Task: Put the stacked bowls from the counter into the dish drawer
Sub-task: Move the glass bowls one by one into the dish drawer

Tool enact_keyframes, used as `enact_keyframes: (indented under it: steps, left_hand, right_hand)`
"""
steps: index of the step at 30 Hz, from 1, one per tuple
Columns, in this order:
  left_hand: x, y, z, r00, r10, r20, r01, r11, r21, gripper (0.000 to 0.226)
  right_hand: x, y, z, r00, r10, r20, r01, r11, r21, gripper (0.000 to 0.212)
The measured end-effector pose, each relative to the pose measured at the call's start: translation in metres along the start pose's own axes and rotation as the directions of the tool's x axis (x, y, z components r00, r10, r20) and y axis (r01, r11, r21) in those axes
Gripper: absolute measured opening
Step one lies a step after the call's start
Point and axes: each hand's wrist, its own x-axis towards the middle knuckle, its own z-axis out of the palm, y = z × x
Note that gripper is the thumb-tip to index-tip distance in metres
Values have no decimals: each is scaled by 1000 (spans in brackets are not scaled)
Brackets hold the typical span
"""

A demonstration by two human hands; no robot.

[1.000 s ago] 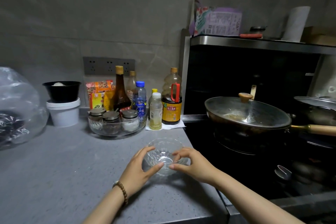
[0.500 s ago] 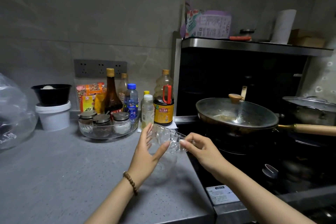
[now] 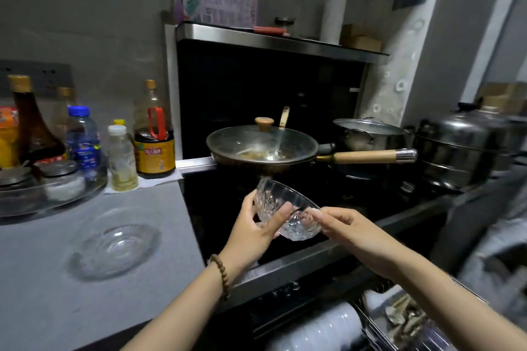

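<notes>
Sitting far left on the grey counter: a clear tray of jars, with sauce bottles behind it and a soy sauce jug beside the stove edge. Nearer me, a clear glass dish rests flat on the counter, apart from my hands. My left hand, bead bracelet on the wrist, grips the near left side of the glass bowl, thumb across its wall. I hold the bowl tilted in the air over the black stovetop, off the counter; I can't tell if it's one bowl or a stack. My right hand pinches the bowl's right rim, fingers closed on it. Behind the bowl, a lidded wok with a wooden handle pointing right, then a steel pot and a steamer. Bottom right, the dish drawer stands open below the stove, with white plates racked in it.
</notes>
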Motion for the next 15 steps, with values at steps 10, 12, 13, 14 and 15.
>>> enact_keyframes:
  steps: [10,12,13,14,15]
  left_hand:
    - [7,-69,117,950,-236,205,245,969,-18,93]
    - [8,-90,132,917,-315,244,320,947,21,97]
    - [8,-101,139,896,-357,263,360,932,38,97]
    - [7,-113,144,876,-395,279,398,916,47,96]
    - [7,-125,150,854,-430,293,434,899,54,95]
  right_hand:
    - [-75,55,-91,992,75,-103,-82,994,-70,29]
    - [-81,72,-102,989,114,-98,-121,991,-61,28]
    - [-83,82,-107,986,134,-98,-140,989,-53,28]
    - [-86,91,-110,982,158,-100,-162,986,-37,30]
    - [-87,102,-113,978,184,-103,-187,982,-22,33]
